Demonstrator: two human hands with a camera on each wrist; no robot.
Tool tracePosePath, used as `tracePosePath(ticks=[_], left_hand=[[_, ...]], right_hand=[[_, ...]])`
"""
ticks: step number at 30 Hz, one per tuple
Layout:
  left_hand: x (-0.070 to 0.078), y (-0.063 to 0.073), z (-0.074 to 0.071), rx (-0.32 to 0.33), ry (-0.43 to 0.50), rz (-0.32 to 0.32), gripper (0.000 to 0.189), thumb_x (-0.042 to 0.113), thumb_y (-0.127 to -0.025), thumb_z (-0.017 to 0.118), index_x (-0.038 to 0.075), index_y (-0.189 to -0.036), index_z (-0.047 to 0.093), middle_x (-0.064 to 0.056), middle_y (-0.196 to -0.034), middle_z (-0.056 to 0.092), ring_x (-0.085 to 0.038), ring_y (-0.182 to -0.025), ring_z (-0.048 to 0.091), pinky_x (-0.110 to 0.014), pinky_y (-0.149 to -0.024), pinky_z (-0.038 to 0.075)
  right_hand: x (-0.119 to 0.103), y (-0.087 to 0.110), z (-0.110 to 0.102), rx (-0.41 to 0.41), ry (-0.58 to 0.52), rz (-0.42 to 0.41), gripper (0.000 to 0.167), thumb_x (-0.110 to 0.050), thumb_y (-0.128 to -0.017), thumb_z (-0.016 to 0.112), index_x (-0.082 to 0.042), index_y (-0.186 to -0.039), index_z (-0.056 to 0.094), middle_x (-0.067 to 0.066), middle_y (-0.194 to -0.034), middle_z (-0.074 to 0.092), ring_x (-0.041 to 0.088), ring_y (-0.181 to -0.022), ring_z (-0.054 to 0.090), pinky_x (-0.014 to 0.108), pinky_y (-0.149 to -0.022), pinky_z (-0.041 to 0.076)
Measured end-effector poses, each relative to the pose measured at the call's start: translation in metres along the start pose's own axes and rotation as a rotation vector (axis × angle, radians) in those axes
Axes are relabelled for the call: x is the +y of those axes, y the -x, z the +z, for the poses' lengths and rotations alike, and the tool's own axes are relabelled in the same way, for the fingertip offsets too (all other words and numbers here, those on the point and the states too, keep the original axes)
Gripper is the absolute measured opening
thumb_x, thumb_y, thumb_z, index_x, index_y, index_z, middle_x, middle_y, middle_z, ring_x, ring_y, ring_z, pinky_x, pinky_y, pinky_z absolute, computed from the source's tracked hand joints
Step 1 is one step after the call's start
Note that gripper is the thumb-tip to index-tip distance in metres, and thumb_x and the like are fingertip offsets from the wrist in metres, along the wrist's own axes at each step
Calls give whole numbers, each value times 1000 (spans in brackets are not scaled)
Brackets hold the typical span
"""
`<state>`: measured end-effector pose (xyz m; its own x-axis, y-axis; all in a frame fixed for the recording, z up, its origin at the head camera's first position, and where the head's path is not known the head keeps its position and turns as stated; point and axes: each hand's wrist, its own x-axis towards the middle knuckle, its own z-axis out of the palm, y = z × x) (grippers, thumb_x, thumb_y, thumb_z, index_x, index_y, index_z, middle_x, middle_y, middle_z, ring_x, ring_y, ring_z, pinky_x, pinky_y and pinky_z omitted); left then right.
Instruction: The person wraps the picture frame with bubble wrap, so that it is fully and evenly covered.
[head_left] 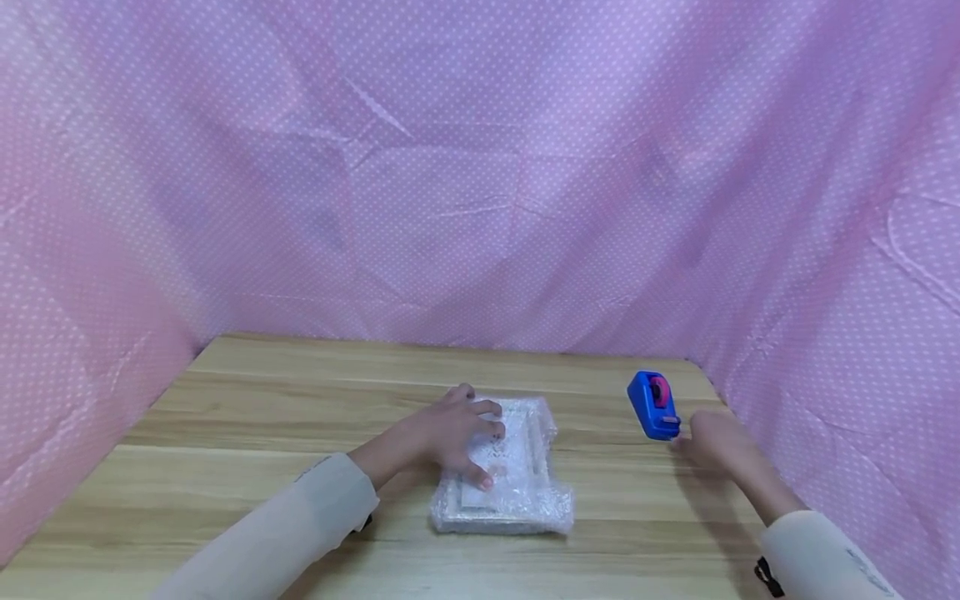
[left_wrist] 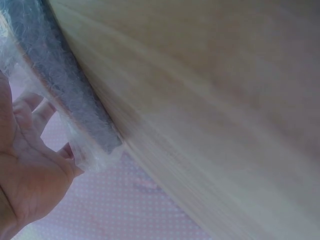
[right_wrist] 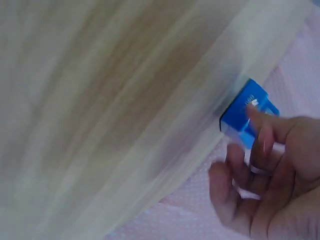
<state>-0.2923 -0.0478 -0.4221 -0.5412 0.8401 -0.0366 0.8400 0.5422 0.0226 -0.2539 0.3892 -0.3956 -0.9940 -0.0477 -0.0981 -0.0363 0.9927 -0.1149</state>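
A flat rectangular item in clear bubble wrap (head_left: 517, 500) lies on the wooden table near its middle; a pale printed face shows through. My left hand (head_left: 461, 437) rests on its left part, fingers spread over the top. In the left wrist view, the left hand (left_wrist: 35, 160) shows its palm beside the wrapped edge (left_wrist: 65, 75). To the right stands a blue tape dispenser (head_left: 647, 404) with a pink core. My right hand (head_left: 712, 442) is at its near right end. Loosely curled fingers show in the right wrist view, close to the dispenser (right_wrist: 240, 112); no held thing is visible.
The light wooden table (head_left: 300, 400) extends around the wrapped item. Pink dotted cloth (head_left: 465, 208) hangs behind the table and along both sides. The dispenser stands close to the table's right edge.
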Motion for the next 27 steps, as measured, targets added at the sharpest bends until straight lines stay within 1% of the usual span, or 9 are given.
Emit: tracePosePath(ticks=[4,6,9,12,16,18,22,24,27], left_hand=[[0,0,-2,-3,1,-9,89,87,-77,59,27,-143,59,-4,-158,45,-35,-139,42,-55,-115,29],[0,1,-2,-3,9,-13,89,87,-77,59,28,-143,59,-4,-158,45,-37,-138,41,-55,-115,29],[-1,0,0,1,16,-13,89,87,-76,59,29,-143,60,-3,-158,45,-39,-137,42,-56,-114,30],[0,0,2,3,26,-18,88,88,-76,60,30,-142,60,-2,-158,45,-39,-136,41,-57,-114,31],[0,0,4,9,28,-23,88,88,-75,59,31,-142,60,-1,-158,45,-39,-136,40,-56,-113,33],[0,0,5,12,27,-22,87,88,-75,59,31,-141,61,0,-157,45,-39,-135,41,-55,-113,33],[0,0,6,13,27,-29,86,88,-75,59,32,-141,61,0,-158,45,-39,-135,40,-55,-111,35],[0,1,5,10,25,-33,87,88,-75,59,33,-141,61,1,-158,45,-39,-136,40,-55,-111,35],[1,1,3,5,16,-34,87,88,-75,59,33,-141,60,0,-158,45,-39,-136,40,-54,-112,35]], right_hand=[[5,7,2,-11,-239,-46,47,-29,-101,61,-14,-59,47,-2,-57,47,15,-53,44,33,-50,40],[4,9,1,-51,-385,-59,49,-30,-104,58,-13,-59,50,-5,-55,45,10,-50,41,28,-47,37],[-2,12,-4,-159,-581,-82,47,-31,-108,54,-4,-69,57,-4,-60,46,8,-53,39,24,-48,36],[-12,14,-7,-256,-734,-99,47,-34,-109,49,4,-86,62,-1,-72,50,11,-63,47,26,-55,45],[-33,15,-11,-298,-855,-71,51,-42,-109,46,3,-98,67,4,-87,63,18,-82,61,39,-75,57],[-44,15,-14,-321,-909,-70,55,-46,-110,42,0,-94,69,4,-88,67,21,-85,65,43,-80,58],[-66,14,-18,-375,-996,-121,63,-51,-110,35,-4,-84,68,4,-84,68,22,-84,65,45,-82,57],[-76,13,-17,-399,-1041,-150,59,-48,-110,38,-4,-86,68,4,-86,67,20,-84,64,42,-81,57],[-89,11,-14,-422,-1119,-212,38,-33,-110,49,-1,-97,67,7,-93,68,17,-87,65,37,-83,58]])
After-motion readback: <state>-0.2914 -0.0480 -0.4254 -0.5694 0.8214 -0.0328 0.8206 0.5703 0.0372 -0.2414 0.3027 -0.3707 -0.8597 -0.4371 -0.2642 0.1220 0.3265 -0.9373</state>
